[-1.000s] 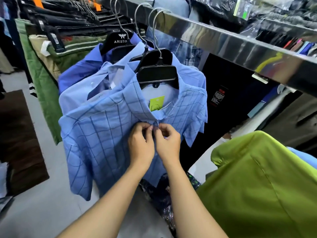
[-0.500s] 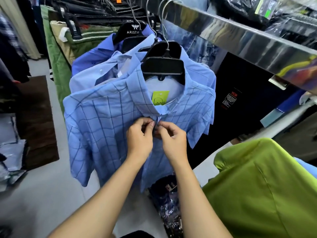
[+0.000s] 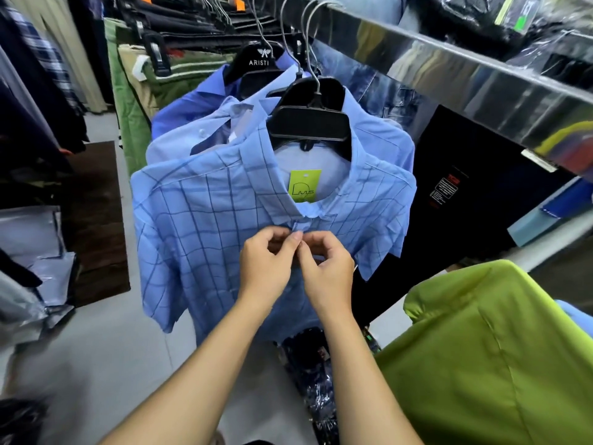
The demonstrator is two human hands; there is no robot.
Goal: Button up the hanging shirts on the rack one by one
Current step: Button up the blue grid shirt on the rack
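L hand (image 3: 266,268) + R hand (image 3: 327,271) pinch placket | checked shirt (image 3: 199,220), thin cotton

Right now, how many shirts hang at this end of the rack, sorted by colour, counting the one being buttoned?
Light blue checked shirt, pinched at the placket by the left hand and right hand: 1
Plain pale blue shirt: 1
Darker blue shirt: 1
Lime green shirt, nearest the camera: 1
Total: 4
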